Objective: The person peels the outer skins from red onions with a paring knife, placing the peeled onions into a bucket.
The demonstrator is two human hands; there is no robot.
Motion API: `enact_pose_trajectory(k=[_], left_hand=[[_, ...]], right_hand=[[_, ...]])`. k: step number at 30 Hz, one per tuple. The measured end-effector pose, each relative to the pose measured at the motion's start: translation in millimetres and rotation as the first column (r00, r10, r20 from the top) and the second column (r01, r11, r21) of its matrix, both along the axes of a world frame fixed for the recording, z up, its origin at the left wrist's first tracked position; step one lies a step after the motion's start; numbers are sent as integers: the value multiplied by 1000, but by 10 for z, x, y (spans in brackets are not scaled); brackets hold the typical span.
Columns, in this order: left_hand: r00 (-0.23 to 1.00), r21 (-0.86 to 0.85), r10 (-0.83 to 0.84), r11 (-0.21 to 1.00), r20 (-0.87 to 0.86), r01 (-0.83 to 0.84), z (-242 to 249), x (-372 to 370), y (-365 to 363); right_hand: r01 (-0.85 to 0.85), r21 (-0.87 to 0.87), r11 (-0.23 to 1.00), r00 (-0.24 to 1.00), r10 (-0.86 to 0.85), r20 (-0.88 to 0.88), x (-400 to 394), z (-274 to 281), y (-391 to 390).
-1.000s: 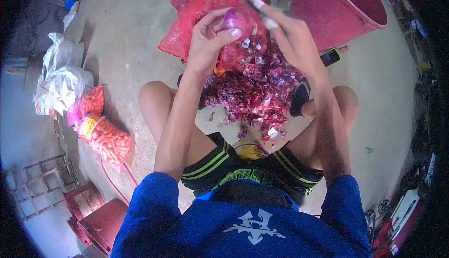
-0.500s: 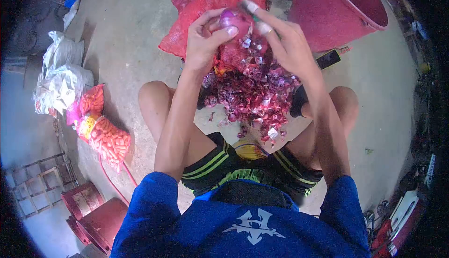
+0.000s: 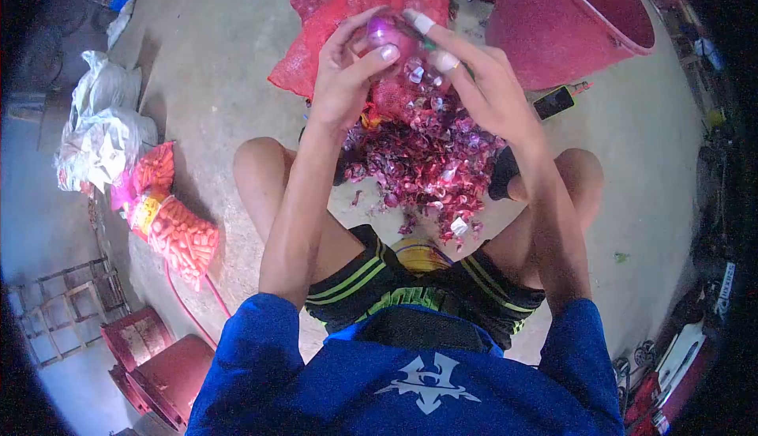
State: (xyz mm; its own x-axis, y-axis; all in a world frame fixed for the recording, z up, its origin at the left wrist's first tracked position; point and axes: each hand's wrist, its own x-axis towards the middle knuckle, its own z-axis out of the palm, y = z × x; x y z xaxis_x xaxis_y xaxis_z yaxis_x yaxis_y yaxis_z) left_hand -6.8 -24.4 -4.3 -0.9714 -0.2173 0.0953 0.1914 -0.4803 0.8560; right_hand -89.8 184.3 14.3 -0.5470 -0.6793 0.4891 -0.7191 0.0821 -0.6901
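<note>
A peeled-looking, shiny purple onion (image 3: 388, 35) sits in the fingers of my left hand (image 3: 347, 69), with the thumb pressed on its near side. Close by on the right is my right hand (image 3: 493, 88), its thumb and forefinger wrapped in white tape. A bit of green shows between those two digits; what it belongs to is mostly hidden. Beneath both hands lies a heap of onion skins (image 3: 426, 163), purple and papery. Just beyond, a red mesh sack (image 3: 347, 21) bulges with onions.
A big dark-pink tub (image 3: 553, 33) leans at the upper right, with a phone (image 3: 554, 103) on the floor below it. White sacks (image 3: 110, 132) and a net bag of carrots (image 3: 183, 238) stand to the left. Red containers (image 3: 174, 369) are at the lower left.
My right hand has shifted slightly down, and its fingertips are a little farther from the onion's top. My left hand keeps its grip on the onion, almost in place.
</note>
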Motion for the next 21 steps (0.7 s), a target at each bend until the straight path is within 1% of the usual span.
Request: enact_pose_trajectory(k=[1, 2, 3, 4, 5, 7, 8, 9, 10, 11, 13, 14, 16, 17, 19, 20, 21], left_hand=[[1000, -39, 6, 999, -14, -7, 4, -2, 4], [999, -78, 11, 997, -30, -14, 10, -8, 5], [1000, -76, 7, 997, -31, -9, 17, -3, 3], [998, -79, -31, 997, -57, 27, 23, 22, -2], [994, -85, -68, 994, -81, 61, 29, 39, -6], [994, -78, -65, 995, -86, 58, 31, 9, 23], [994, -70, -55, 996, -91, 49, 36, 3, 27], [995, -70, -49, 997, -92, 43, 44, 9, 18], [998, -76, -48, 996, -39, 45, 52, 16, 11], [999, -81, -48, 996, 14, 49, 56, 25, 7], [999, -76, -37, 996, 19, 39, 28, 16, -4], [999, -71, -32, 997, 23, 34, 14, 13, -5], [999, -92, -34, 995, 5, 35, 0, 12, -10], [999, -113, -36, 993, -12, 35, -5, 13, -2], [1000, -106, -24, 994, 5, 25, -17, 7, 6], [1000, -100, -10, 995, 20, 12, -20, 4, 4], [1000, -101, -10, 995, 21, 12, -47, -1, -5]], right_hand=[[56, -25, 998, 998, -57, -31, -8, -11, -23], [56, -25, 998, 998, -56, -32, -39, -9, -26], [129, 61, 990, 991, -127, -33, -86, -3, -4], [202, 148, 968, 979, -198, -40, -127, -3, 31], [205, 149, 967, 979, -201, -39, -164, -24, 60], [148, 79, 986, 981, -157, 115, -211, -42, 73], [143, 78, 987, 982, -151, 113, -189, -34, 65], [79, 4, 997, 987, -79, 143, -138, -27, 70], [18, -73, 997, 986, -6, 169, -81, 2, 73], [16, -73, 997, 985, -3, 170, -39, 53, 89], [-76, 3, 997, 985, 75, 157, 8, 160, 111], [-78, 3, 997, 985, 76, 157, 8, 147, 105], [-142, 1, 990, 984, 141, 109, 0, 97, 93], [-138, 3, 990, 984, 137, 110, 7, 68, 78], [-94, -61, 994, 996, 94, 6, 23, 28, 18], [-94, -62, 994, 996, 94, 7, 24, 45, 20], [-40, 21, 999, 999, 41, -28, 22, 76, 27]])
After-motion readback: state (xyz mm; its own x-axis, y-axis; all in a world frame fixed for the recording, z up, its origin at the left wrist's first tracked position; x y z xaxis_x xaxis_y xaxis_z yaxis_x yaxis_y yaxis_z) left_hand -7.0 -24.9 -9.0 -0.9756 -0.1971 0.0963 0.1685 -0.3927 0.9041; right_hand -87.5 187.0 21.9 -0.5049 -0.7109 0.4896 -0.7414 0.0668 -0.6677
